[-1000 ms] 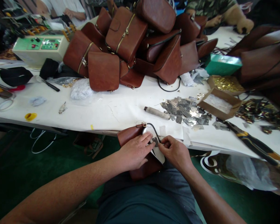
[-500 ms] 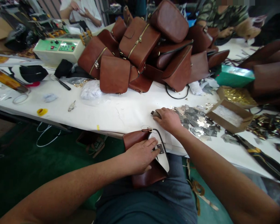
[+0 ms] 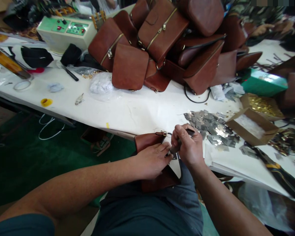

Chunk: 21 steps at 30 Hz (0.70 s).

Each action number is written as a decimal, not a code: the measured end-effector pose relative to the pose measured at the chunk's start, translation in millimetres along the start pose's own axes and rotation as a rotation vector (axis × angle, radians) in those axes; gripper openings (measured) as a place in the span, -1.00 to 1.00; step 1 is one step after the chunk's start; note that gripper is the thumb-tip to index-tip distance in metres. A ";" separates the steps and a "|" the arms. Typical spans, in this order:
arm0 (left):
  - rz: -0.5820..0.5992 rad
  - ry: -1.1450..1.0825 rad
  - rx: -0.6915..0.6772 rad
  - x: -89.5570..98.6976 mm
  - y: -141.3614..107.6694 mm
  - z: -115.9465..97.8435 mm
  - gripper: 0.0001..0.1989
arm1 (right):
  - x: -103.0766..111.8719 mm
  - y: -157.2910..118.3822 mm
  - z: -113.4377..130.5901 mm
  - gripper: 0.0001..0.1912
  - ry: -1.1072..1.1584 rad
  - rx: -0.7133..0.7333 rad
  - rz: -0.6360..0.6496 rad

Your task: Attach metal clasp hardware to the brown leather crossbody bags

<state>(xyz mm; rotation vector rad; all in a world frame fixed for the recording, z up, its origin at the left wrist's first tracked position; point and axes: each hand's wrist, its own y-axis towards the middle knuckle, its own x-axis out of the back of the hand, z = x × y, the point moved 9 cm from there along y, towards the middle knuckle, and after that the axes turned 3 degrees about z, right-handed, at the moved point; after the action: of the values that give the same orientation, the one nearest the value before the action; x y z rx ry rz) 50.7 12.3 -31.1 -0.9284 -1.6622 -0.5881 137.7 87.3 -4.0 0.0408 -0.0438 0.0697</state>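
Note:
A brown leather bag rests on my lap against the table edge, its pale inner side partly showing. My left hand lies flat across it, fingers stretched out and fingertips beside a small metal plate on the pale side. In my closed right hand is a short dark hand tool, its kind unclear. The tool's lower end points down at the plate, close to my left fingertips; whether it touches is hidden. Right of that hand, loose metal plates lie heaped on the white table.
Brown leather bags are piled at the back. Cardboard boxes and large pliers lie to the right. At the back left stands a green-topped machine. Another person's hands are at the far right.
My right hand has come from the tabletop to the bag with the tool, now upright over the plate. My left hand stays on the bag. The view has shifted somewhat.

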 end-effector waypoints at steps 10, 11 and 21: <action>-0.109 -0.144 0.017 0.6 2.4 2.5 -0.56 | -22.3 -3.0 5.1 -0.62 -0.264 0.038 0.121; -0.115 -0.153 0.018 0.2 2.1 3.0 -0.55 | -22.1 -5.0 4.4 -0.62 -0.276 0.050 0.122; -0.061 -0.066 -0.024 -5.8 -2.4 3.3 -0.25 | 3.5 -28.3 4.1 -0.64 -0.036 0.262 0.031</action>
<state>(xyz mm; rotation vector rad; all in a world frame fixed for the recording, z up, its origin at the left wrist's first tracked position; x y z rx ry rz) 47.4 11.8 -37.4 -0.9256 -1.7517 -0.6258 142.9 59.2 -0.8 0.3035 -0.0712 0.1055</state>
